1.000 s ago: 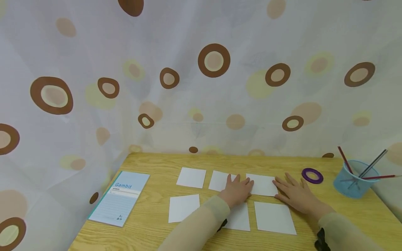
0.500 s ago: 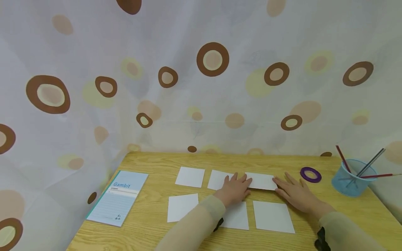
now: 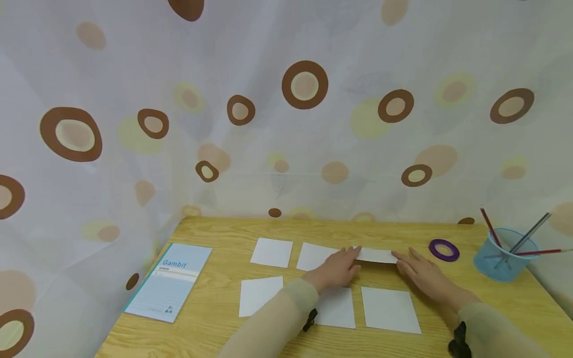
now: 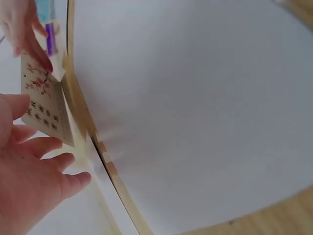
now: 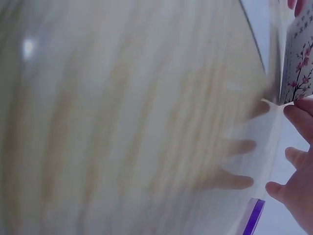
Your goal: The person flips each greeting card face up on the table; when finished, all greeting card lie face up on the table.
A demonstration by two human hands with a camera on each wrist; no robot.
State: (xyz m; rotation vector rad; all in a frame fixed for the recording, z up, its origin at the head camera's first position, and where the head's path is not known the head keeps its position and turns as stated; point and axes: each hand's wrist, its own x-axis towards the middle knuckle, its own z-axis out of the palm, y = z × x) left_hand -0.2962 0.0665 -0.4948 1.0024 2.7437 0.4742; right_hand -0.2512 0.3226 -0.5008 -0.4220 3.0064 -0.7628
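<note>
A white card (image 3: 377,255) in the far row is tilted up from the table, its near edge raised. On its underside, pink blossom branches and dark written characters show in the left wrist view, where the card (image 4: 45,100) slants between both hands. My left hand (image 3: 333,271) pinches its left edge with thumb and finger, the other fingers spread. At the opposite edge, my right hand (image 3: 425,281) pinches a corner. Below lie a white card (image 3: 390,309) at right and another card (image 3: 336,308), partly behind my left sleeve.
More white cards lie to the left, among them a far-row card (image 3: 272,252) and a near-row card (image 3: 259,296). A notebook (image 3: 170,281) lies at far left. Rightward are a purple ring (image 3: 444,250) and a blue cup (image 3: 503,263) holding pencils.
The far-row right card was flat on the table and has been tipped up by its near edge. Both hands have risen slightly with it; the other cards stay put.
</note>
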